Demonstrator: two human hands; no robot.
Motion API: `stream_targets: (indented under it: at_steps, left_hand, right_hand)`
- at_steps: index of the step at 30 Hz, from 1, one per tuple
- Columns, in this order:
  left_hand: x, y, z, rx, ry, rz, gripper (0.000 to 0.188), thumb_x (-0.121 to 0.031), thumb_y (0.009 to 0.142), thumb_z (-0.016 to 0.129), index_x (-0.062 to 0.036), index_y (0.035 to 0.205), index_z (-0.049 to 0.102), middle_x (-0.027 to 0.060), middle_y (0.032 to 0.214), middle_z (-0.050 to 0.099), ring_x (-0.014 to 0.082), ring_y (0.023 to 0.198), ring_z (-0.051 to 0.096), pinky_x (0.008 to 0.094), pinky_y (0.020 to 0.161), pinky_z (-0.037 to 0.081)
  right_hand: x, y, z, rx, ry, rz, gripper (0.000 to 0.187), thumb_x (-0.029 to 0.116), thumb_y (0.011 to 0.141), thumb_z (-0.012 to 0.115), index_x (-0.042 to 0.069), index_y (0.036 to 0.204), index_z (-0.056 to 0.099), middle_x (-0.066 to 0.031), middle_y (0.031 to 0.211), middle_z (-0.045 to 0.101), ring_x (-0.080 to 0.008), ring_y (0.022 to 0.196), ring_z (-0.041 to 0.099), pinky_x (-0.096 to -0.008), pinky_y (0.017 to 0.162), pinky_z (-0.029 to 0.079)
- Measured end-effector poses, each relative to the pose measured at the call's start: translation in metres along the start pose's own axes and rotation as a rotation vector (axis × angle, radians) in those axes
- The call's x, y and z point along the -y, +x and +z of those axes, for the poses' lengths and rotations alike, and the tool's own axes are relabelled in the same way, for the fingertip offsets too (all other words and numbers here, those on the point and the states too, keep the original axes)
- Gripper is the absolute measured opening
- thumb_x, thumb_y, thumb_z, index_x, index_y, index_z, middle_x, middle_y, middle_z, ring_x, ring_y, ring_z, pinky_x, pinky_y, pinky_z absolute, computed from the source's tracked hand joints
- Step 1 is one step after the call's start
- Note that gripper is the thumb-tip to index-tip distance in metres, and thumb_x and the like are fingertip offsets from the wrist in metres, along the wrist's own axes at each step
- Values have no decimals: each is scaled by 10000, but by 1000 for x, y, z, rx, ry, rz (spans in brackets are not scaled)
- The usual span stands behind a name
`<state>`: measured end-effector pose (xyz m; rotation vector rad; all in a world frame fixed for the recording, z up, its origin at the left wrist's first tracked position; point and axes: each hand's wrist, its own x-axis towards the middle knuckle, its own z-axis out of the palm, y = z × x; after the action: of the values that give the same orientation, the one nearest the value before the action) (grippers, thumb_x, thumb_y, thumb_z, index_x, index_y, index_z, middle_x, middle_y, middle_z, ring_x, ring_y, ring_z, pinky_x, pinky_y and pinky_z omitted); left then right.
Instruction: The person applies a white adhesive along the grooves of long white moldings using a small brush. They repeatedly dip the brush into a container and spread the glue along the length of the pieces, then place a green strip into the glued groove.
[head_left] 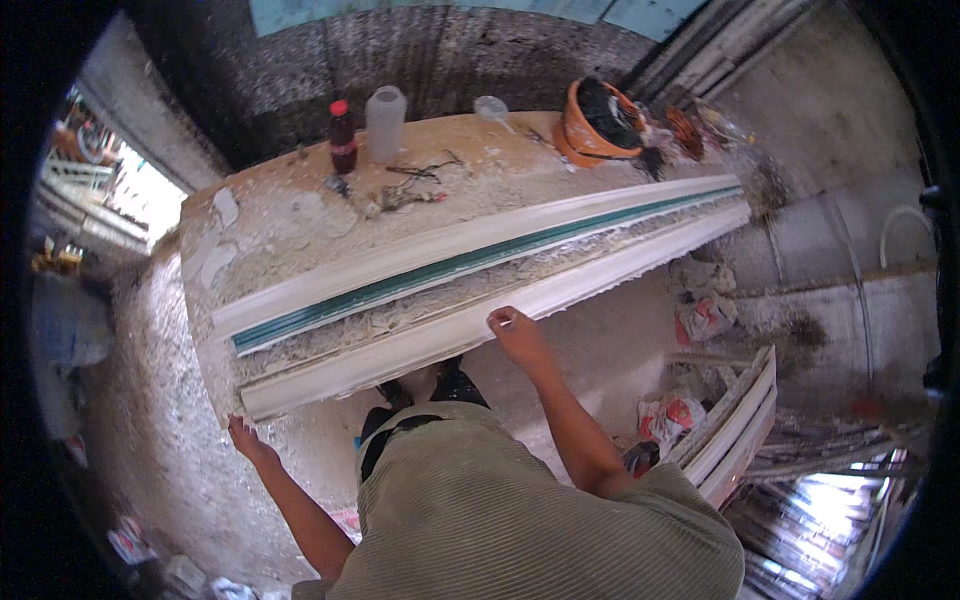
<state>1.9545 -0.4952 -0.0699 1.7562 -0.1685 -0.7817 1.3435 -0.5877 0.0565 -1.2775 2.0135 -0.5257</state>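
A long white plaster moulding (390,368) lies along the near edge of the worktable, slanting from near left to far right. My right hand (514,332) is at its front edge, near the middle, with the fingers curled closed. A small whitish bit shows at the fingertips, too small to name. Off the moulding's left end, by the table corner, my left hand (243,437) has its fingers stretched out and holds nothing visible. Behind the moulding runs a green strip-shaped mould (400,289), with another long white profile (370,262) along its far side.
Crumbly plaster covers the worktable (290,222). Along its back stand a red-capped dark bottle (342,140), a translucent plastic container (385,125) and an orange bucket (575,135) with dark stuff inside. More white mouldings (735,440) lean low on the right, beside crumpled bags (668,418).
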Motion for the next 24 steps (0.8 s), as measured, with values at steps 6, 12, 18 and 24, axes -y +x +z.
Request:
stream_targets:
  at_steps: [6, 12, 18, 24]
  left_hand:
    - [-36, -42, 29, -14, -87, 71, 666, -485, 937, 598, -90, 1457, 466, 141, 1496, 442, 293, 1451, 310, 535, 1190, 181]
    - [-64, -62, 36, 26, -340, -6, 629, -454, 930, 585, -151, 1469, 465, 133, 1556, 328, 290, 1466, 265, 565, 1170, 224]
    - [-61, -62, 48, -15, -442, 24, 668, -444, 962, 580, -65, 1485, 415, 179, 1534, 369, 319, 1416, 353, 504, 1170, 295]
    - [-36, -91, 86, 168, -641, -162, 593, -404, 973, 604, -4, 1396, 491, 183, 1412, 528, 312, 1303, 502, 465, 1134, 364]
  right_hand:
    - [-11, -16, 33, -120, 40, 56, 439, 348, 907, 701, 46, 1219, 631, -157, 1122, 670, -269, 961, 665, -399, 892, 521]
    - [-21, -22, 63, -266, 427, 375, 560, 303, 889, 723, -29, 1297, 531, -166, 1085, 602, -249, 968, 626, -412, 874, 534]
    - [-25, -11, 75, -247, 1245, 588, 504, 270, 911, 682, -12, 1277, 478, -135, 974, 558, -248, 911, 583, -395, 761, 568]
    - [-36, 8, 72, -142, 1471, 872, 367, 322, 914, 659, 31, 1083, 513, -116, 924, 558, -223, 760, 561, -355, 603, 548]
